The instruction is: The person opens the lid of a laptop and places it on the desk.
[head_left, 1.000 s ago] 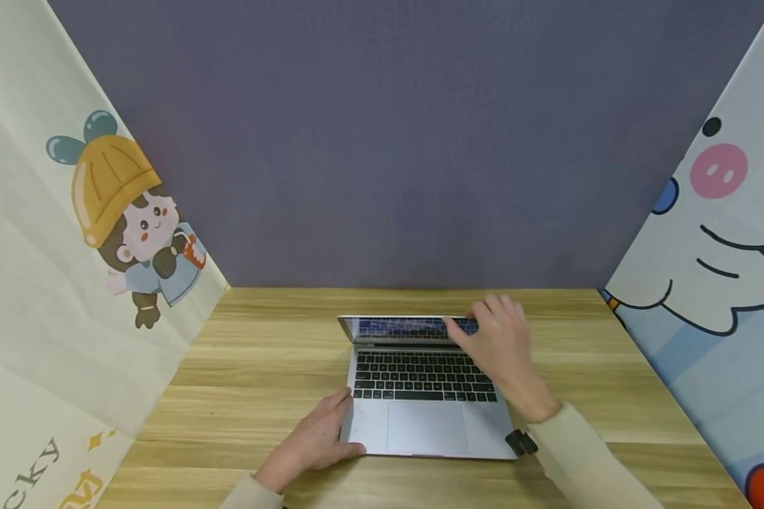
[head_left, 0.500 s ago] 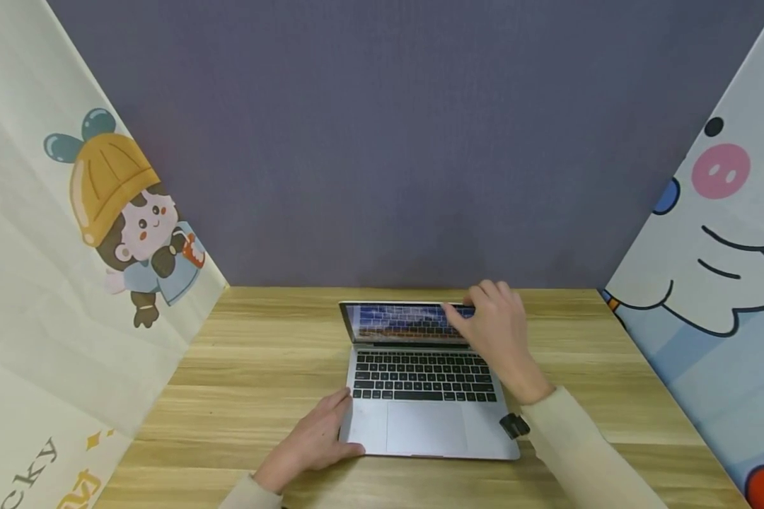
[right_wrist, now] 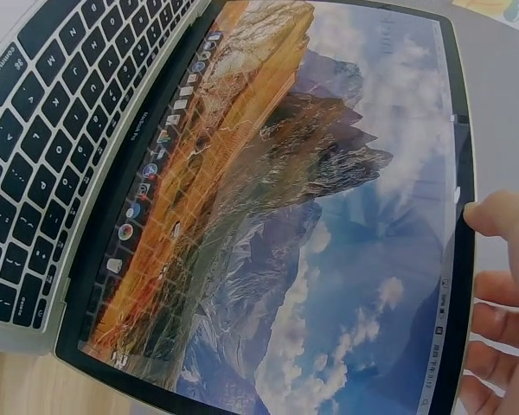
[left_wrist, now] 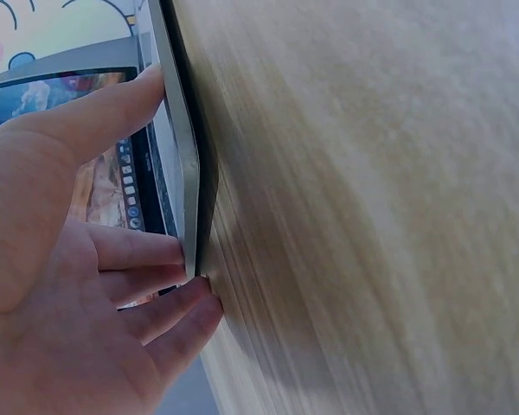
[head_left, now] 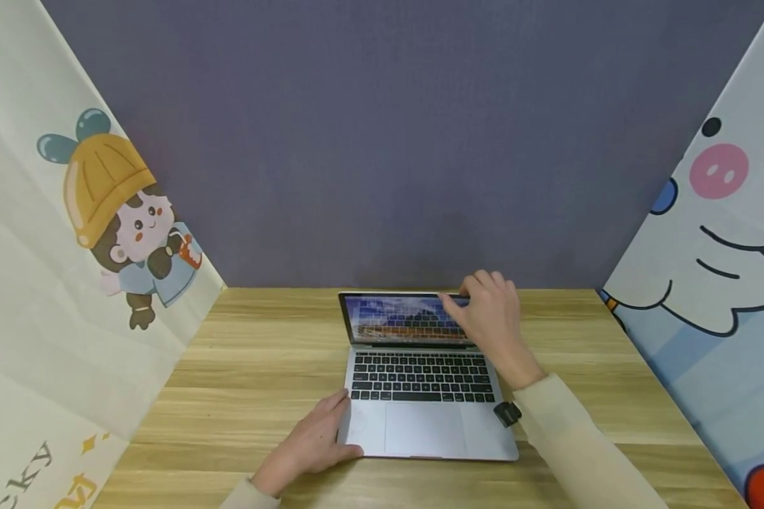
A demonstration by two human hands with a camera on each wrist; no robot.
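A silver laptop lies on the wooden table with its lid raised, its lit screen showing a mountain wallpaper. At the upper right edge of the lid, my right hand pinches the rim, thumb on the black bezel and fingers curled behind it. In the right wrist view that thumb touches the bezel beside the screen. My left hand rests at the base's front left corner. Its thumb touches one edge and its fairly straight fingers touch the side near the tabletop.
A grey-blue wall stands behind the wooden table. Pale panels with cartoon prints flank it on the left and right. A small black device sits at my right wrist.
The lid has tilted further up and back, moving with my right hand, and more of the screen shows. My left hand has stayed at the base's corner.
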